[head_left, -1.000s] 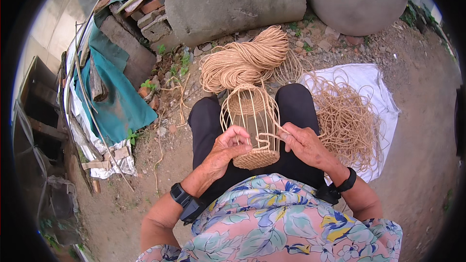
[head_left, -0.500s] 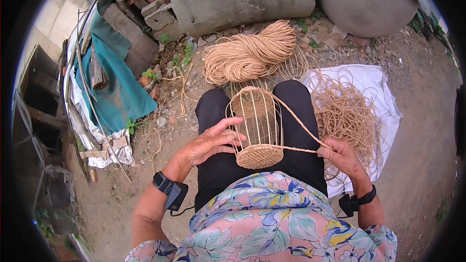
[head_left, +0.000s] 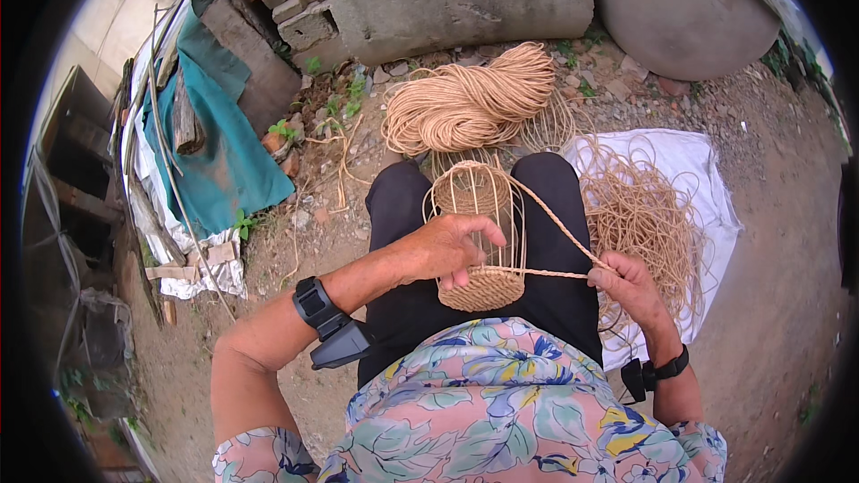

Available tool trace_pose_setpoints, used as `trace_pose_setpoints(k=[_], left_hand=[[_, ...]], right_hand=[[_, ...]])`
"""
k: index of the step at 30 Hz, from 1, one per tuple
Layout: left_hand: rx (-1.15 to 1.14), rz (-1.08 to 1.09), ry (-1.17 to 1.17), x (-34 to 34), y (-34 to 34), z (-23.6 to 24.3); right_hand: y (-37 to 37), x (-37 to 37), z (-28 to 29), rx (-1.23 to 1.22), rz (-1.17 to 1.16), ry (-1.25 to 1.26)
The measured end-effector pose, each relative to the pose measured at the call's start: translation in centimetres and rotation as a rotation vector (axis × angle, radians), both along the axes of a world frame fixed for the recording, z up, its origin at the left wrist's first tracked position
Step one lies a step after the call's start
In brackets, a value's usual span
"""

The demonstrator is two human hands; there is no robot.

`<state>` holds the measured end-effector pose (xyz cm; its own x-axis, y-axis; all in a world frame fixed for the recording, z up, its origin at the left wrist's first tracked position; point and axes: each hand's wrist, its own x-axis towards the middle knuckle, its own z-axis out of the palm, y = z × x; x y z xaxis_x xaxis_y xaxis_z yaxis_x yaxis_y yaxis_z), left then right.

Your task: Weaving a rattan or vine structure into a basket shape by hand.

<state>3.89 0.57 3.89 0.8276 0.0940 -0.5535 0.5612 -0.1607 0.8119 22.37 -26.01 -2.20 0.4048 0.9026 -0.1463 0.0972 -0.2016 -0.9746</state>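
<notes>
One basket (head_left: pixel 481 292) had trousers (head_left: pixel 392 206) beneath it — the left hand (head_left: pixel 443 246), fingers bent, hold unclear, had crossed it, nearing the cord (head_left: pixel 557 274) the right hand (head_left: pixel 626 283) pinched taut to the basket's right

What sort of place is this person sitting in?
It looks like an outdoor yard, perhaps beside a home: there is bare, stony ground, a large curved concrete piece at the top, and a teal sheet among old wood and bricks on the left.
</notes>
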Motion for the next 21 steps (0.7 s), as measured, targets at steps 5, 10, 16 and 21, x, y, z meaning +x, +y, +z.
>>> trace_pose_setpoints(k=[5,10,16,21], left_hand=[[-0.106,0.069,0.114,0.6,-0.9,0.6],[-0.072,0.149,0.131,0.8,-2.0,0.5],[0.059,0.359,-0.01,-0.7,-1.3,-0.2],[-0.016,0.629,-0.286,-2.1,0.3,-0.6]], right_hand=[[0.7,-0.2,1.4,-0.083,-0.017,0.157],[1.2,0.1,1.3,-0.045,-0.02,0.274],[0.8,6.4,-1.2,0.31,-0.618,-0.229],[-3.6,12.0,-0.6,-0.258,-0.718,-0.982]])
